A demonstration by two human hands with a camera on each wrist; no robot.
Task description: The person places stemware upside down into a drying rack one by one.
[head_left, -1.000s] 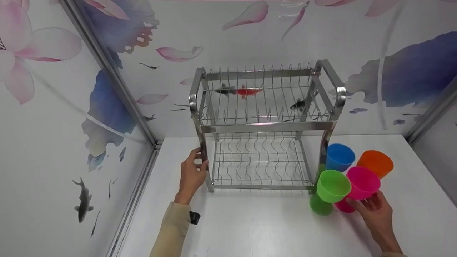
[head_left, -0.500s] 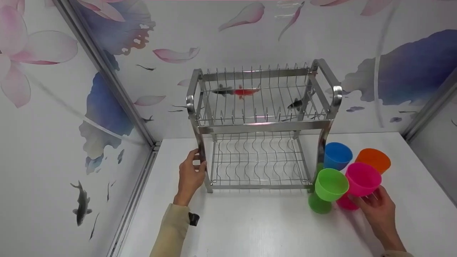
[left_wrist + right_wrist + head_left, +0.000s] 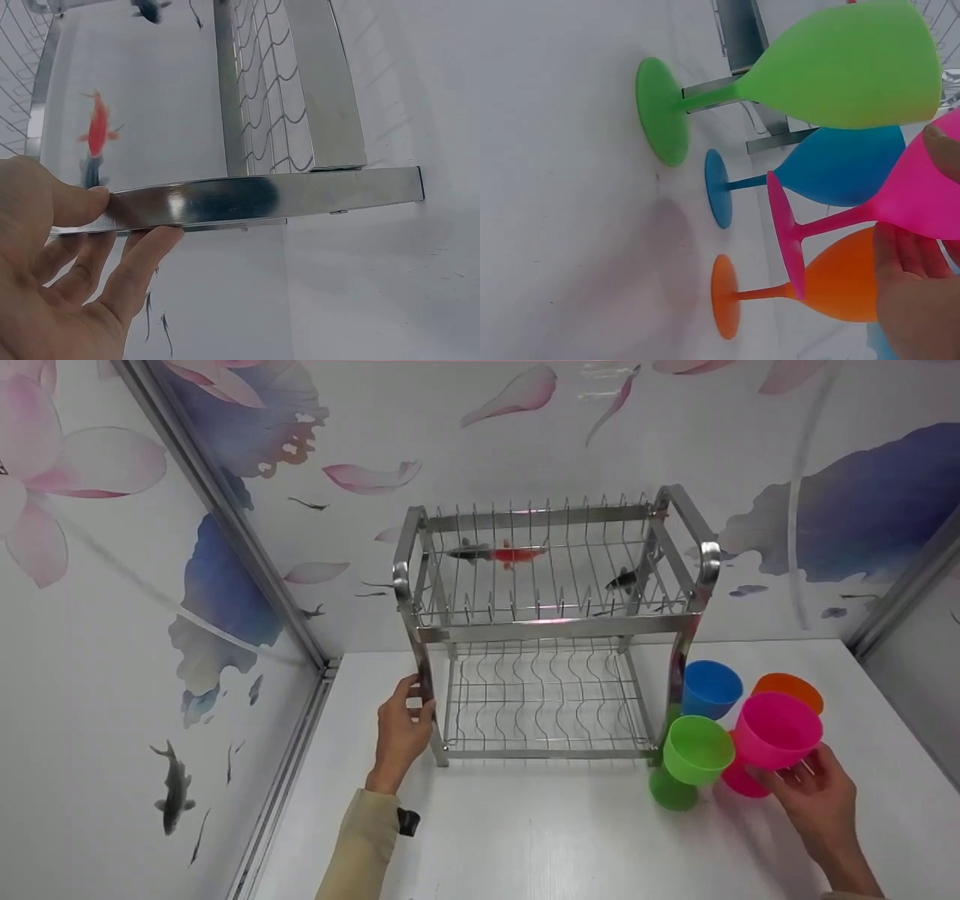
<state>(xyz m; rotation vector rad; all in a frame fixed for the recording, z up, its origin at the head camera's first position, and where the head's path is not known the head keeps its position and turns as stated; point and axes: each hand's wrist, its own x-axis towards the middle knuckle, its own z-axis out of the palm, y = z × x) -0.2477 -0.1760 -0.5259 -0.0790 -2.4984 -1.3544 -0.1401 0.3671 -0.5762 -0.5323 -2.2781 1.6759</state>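
Observation:
My left hand (image 3: 403, 731) pinches the left front upright of a two-tier metal dish rack (image 3: 559, 628); in the left wrist view the thumb lies on one side of the flat bar and the fingers on the other. My right hand (image 3: 817, 795) holds a pink goblet (image 3: 778, 731) by its bowl, upright, its foot raised off the table in the right wrist view. A green goblet (image 3: 699, 750) stands at the rack's right front leg. Behind it is a blue goblet (image 3: 711, 690), and an orange goblet (image 3: 787, 690) stands partly hidden behind the pink one.
The rack's lower shelf (image 3: 547, 697) has wavy wires, and its upper tier (image 3: 555, 559) has upright wire dividers. A white table (image 3: 540, 832) lies under everything. Printed panels (image 3: 360, 427) with flowers and fish enclose the back and sides.
The pink goblet has moved right and slightly up in my right hand, away from the green goblet, now covering more of the orange one. My left hand keeps its place on the rack.

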